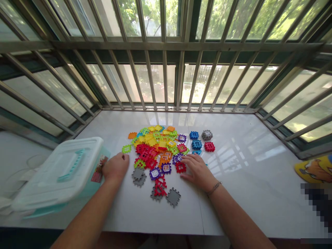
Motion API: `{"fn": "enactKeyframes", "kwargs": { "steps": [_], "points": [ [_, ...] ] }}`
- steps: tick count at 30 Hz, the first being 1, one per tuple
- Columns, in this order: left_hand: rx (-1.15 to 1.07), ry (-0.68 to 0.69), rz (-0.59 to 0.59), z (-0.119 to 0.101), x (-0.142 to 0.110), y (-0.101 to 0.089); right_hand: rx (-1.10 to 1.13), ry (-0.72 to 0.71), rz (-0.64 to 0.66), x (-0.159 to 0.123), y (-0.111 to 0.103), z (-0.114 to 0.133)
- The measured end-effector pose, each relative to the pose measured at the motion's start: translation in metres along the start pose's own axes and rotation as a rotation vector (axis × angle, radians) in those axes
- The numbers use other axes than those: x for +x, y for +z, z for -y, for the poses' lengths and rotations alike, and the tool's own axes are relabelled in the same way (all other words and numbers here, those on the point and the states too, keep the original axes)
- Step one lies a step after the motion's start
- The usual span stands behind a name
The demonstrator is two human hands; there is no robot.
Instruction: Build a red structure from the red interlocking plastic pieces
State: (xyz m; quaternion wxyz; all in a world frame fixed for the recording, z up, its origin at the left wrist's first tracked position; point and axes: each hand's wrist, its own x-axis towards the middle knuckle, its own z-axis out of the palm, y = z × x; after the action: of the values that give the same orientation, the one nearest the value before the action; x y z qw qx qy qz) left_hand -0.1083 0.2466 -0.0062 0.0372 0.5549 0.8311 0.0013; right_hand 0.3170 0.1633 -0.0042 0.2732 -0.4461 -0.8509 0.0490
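Two hands at a heap of interlocking plastic tiles (153, 148)

On the white worktop (246, 193), a lidded plastic storage box (59, 173) stands left of the heap, with grey tiles (173, 197) just below it. The left hand (116, 167), well apart from the other, hides its fingers, so its grip cannot be told. The right hand (197, 171) lies open, its fingertips (183, 158) touching a purple tile (177, 158) at the heap's edge.
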Motion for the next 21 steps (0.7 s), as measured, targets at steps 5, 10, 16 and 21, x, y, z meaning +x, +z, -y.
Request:
{"fn": "enactKeyframes", "kwargs": {
  "steps": [5, 10, 16, 21],
  "points": [
    [0.001, 0.000, -0.002, 0.000, 0.000, 0.000, 0.011, 0.001, -0.013, 0.000, 0.011, -0.002],
    [-0.007, -0.007, -0.003, 0.001, 0.001, 0.001, 0.052, 0.007, -0.052, 0.003, 0.011, 0.004],
    [0.001, -0.017, 0.028, -0.001, 0.000, -0.003, 0.035, 0.050, -0.181, -0.005, -0.022, -0.007],
    [0.015, -0.022, 0.035, -0.005, -0.003, -0.009, -0.122, 0.289, -0.273, -0.059, -0.066, -0.058]
  ]
}}
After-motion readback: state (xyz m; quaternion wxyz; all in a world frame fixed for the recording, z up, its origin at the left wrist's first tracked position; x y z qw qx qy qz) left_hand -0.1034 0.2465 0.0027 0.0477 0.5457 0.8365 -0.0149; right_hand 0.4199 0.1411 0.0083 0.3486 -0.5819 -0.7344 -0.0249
